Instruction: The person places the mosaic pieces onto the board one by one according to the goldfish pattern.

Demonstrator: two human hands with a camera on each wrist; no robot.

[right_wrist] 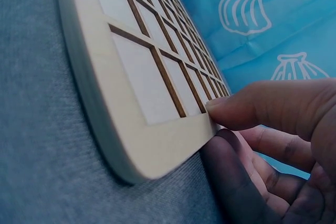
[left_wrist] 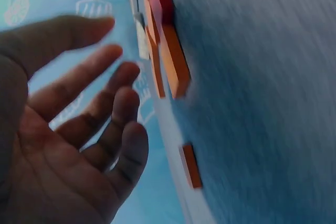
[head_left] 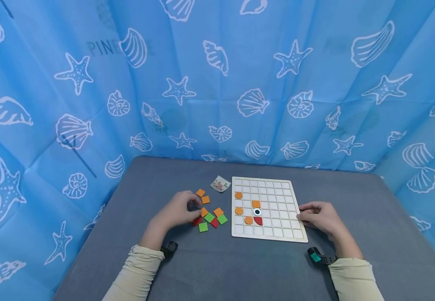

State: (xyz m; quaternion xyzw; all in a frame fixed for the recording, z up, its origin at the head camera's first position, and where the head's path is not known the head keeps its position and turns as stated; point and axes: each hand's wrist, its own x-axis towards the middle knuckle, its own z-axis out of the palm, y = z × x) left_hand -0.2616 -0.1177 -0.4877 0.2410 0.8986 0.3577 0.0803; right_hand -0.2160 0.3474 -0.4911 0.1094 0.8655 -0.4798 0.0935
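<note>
A pale grid board [head_left: 282,205] lies on the table, its right edge pinched by my right hand [head_left: 321,216]. In the right wrist view the thumb [right_wrist: 247,107] rests on the rim of the board [right_wrist: 139,153]. Several pieces sit in its cells: orange discs [head_left: 238,195], an orange square [head_left: 256,203], an eye tile [head_left: 257,212] and a red rounded piece [head_left: 258,220]. My left hand [head_left: 177,209] is over the loose tiles, fingers loosely bent, nothing between them in the left wrist view. Nearby lie orange tiles [head_left: 205,200], green tiles [head_left: 203,227] and red tiles [head_left: 214,223].
A small patterned card [head_left: 220,184] lies behind the tiles, left of the board. The grey table [head_left: 240,267] reaches back to a blue curtain [head_left: 217,104] with white shell and starfish prints.
</note>
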